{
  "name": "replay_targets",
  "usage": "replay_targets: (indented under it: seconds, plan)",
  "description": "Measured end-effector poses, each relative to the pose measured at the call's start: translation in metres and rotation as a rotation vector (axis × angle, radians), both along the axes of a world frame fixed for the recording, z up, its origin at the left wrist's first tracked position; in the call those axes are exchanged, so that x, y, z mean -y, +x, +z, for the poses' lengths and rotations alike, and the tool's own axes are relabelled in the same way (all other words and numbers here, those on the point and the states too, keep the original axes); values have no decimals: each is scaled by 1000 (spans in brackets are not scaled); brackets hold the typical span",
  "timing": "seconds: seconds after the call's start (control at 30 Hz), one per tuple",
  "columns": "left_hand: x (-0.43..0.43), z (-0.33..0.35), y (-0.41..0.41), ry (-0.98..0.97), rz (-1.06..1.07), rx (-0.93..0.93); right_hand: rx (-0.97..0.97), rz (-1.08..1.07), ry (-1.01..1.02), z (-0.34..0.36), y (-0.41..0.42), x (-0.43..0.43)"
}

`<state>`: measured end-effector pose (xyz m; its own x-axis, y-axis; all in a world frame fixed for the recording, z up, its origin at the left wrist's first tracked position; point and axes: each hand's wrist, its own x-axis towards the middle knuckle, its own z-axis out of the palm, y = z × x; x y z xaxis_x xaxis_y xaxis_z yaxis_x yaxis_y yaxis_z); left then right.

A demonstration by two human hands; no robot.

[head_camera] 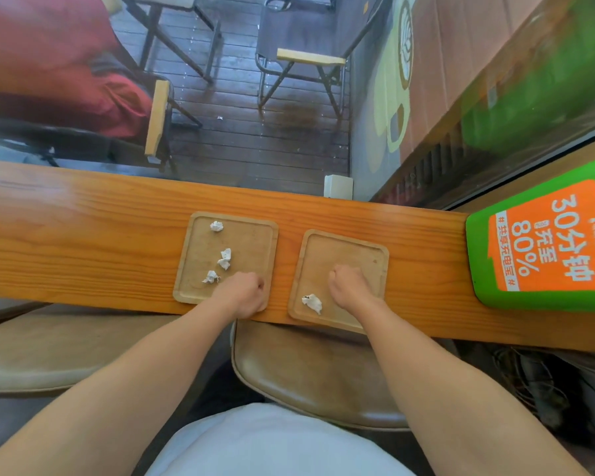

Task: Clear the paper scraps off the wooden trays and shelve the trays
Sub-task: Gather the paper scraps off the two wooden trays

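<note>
Two square wooden trays lie side by side on a long wooden counter (83,235). The left tray (255,235) carries three crumpled white paper scraps, one at the far side (216,226), one in the middle (225,258) and one nearer me (211,277). My left hand (243,293) rests on that tray's near right corner with its fingers curled into a fist. The right tray (354,249) holds one scrap (312,303) near its front left corner. My right hand (349,286) lies on this tray just right of that scrap, also curled shut. Whether either fist holds anything is hidden.
A green and orange box (543,245) with printed text stands on the counter at the far right. A padded stool (316,376) sits below the counter's near edge. Behind glass beyond the counter are folding chairs (303,60) on dark decking.
</note>
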<state>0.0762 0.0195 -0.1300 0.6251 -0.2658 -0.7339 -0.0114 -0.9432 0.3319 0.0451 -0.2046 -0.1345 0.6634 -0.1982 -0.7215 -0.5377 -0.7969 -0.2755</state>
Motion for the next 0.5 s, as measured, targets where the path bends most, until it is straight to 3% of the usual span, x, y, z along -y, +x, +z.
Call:
replay_targets:
  seconds: [0.13,0.33,0.5]
  plan:
    - [-31,5,0,127,-24,-16,-9,29,-38,2,-15,2]
    - [-66,0,-2,218,14,120,-10,-23,-100,5,-23,-12]
    - [-79,-4,-4,205,49,194,-18,44,-77,5,-32,-22]
